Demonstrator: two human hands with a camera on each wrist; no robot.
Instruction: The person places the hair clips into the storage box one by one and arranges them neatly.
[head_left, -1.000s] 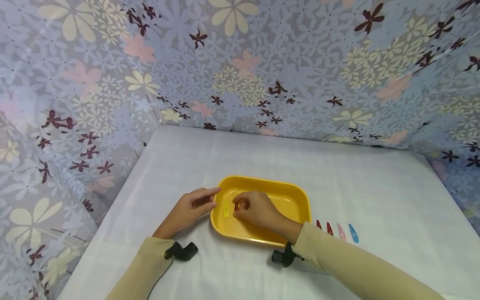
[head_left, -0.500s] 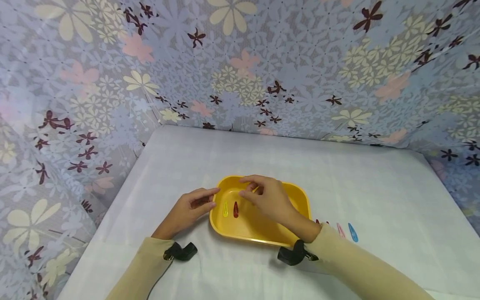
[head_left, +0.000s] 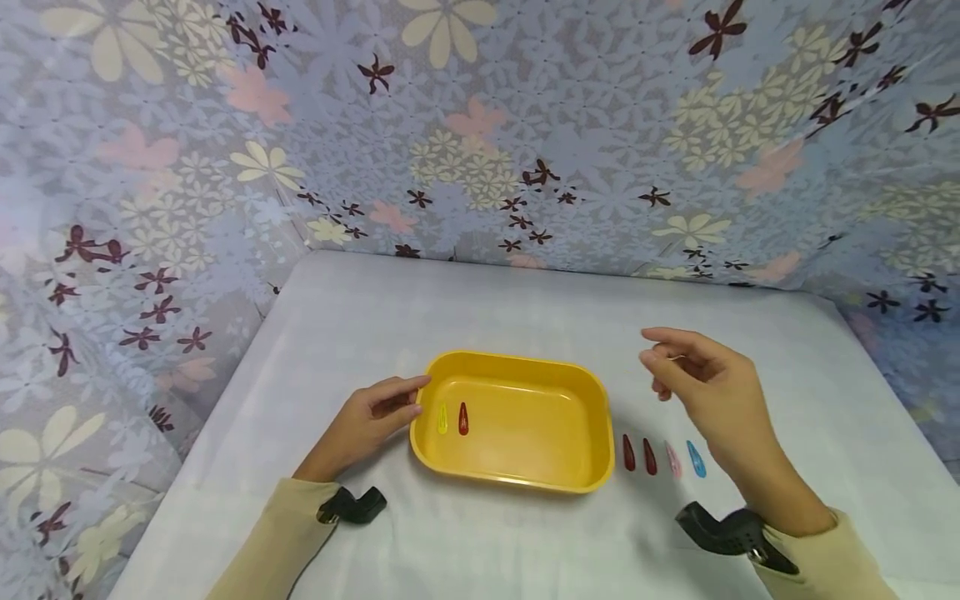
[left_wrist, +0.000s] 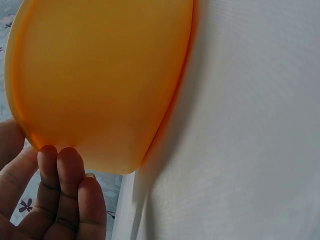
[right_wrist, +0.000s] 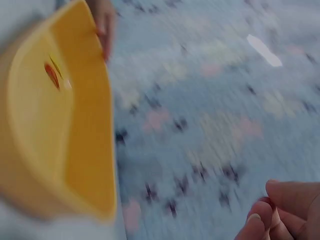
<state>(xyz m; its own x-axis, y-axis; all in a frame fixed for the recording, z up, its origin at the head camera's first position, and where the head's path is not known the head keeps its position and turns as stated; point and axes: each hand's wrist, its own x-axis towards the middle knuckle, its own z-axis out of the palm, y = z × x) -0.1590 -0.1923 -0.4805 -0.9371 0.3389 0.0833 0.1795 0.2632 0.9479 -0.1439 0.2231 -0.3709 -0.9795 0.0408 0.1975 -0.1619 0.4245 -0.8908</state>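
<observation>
Against the left end of a yellow plastic tray (head_left: 517, 486) rests my left hand (head_left: 367, 421), its fingertips touching the rim and outer wall. The left wrist view shows several fingertips (left_wrist: 70, 160) on that wall. Inside the tray, near its left end, a yellow snap hair clip (head_left: 442, 418) and a dark red hair clip (head_left: 462, 418) lie side by side. My right hand (head_left: 712, 392) is raised in the air right of the tray, fingers loosely bent, holding nothing visible. Nearest to it on the table are a blue hair clip (head_left: 697, 458) and a pink hair clip (head_left: 673, 459).
Two more dark red hair clips, one (head_left: 628, 452) nearer the tray and one (head_left: 649, 457) nearer the pink clip, complete a row on the white cloth (head_left: 480, 304). Flower-patterned fabric (head_left: 570, 125) stands behind and at the sides.
My right hand has let go of the dark red hair clip in the tray, lifted, and moved right, over past the row of clips. The left hand stays at the tray's end.
</observation>
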